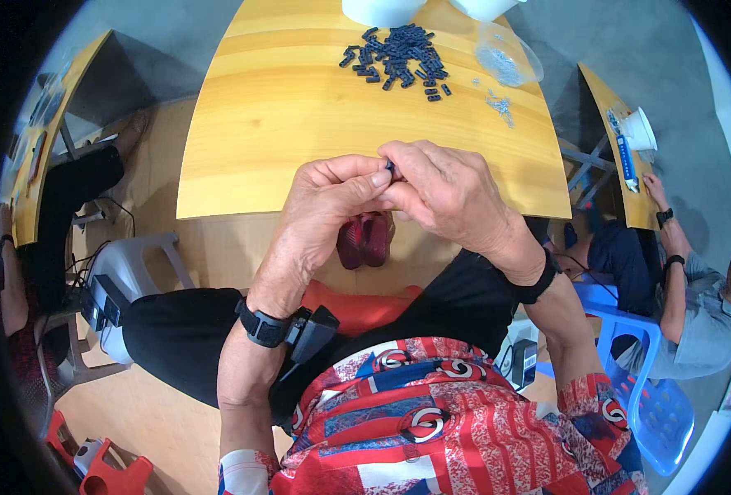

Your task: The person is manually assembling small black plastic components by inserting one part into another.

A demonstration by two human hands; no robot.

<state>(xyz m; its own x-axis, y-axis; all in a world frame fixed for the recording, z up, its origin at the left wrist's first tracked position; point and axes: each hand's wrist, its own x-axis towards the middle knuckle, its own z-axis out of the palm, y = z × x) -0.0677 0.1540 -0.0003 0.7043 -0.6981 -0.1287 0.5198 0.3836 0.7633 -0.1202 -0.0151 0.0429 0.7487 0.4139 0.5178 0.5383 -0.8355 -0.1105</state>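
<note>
Both my hands meet just over the near edge of the yellow wooden table (258, 124). Between the fingertips of my left hand (336, 190) sits a small black plastic part (389, 167), mostly hidden by the fingers. My right hand (444, 186) pinches at the same part from the other side; whether it also holds a tiny metal piece cannot be made out. Farther back lies a loose pile of small black plastic parts (398, 56). To the right of it, small silvery metal pieces (500, 106) are scattered on the wood beside a clear shallow dish (532, 62) holding more of them.
White tubs (383, 10) stand at the table's far edge. On the right, a person (699, 289) sits at another table (621, 157) by a blue plastic chair (658, 404). Another person's dark-clothed leg (77, 186) shows on the left, near a grey stool (138, 264). Red stools (118, 474) stand lower left.
</note>
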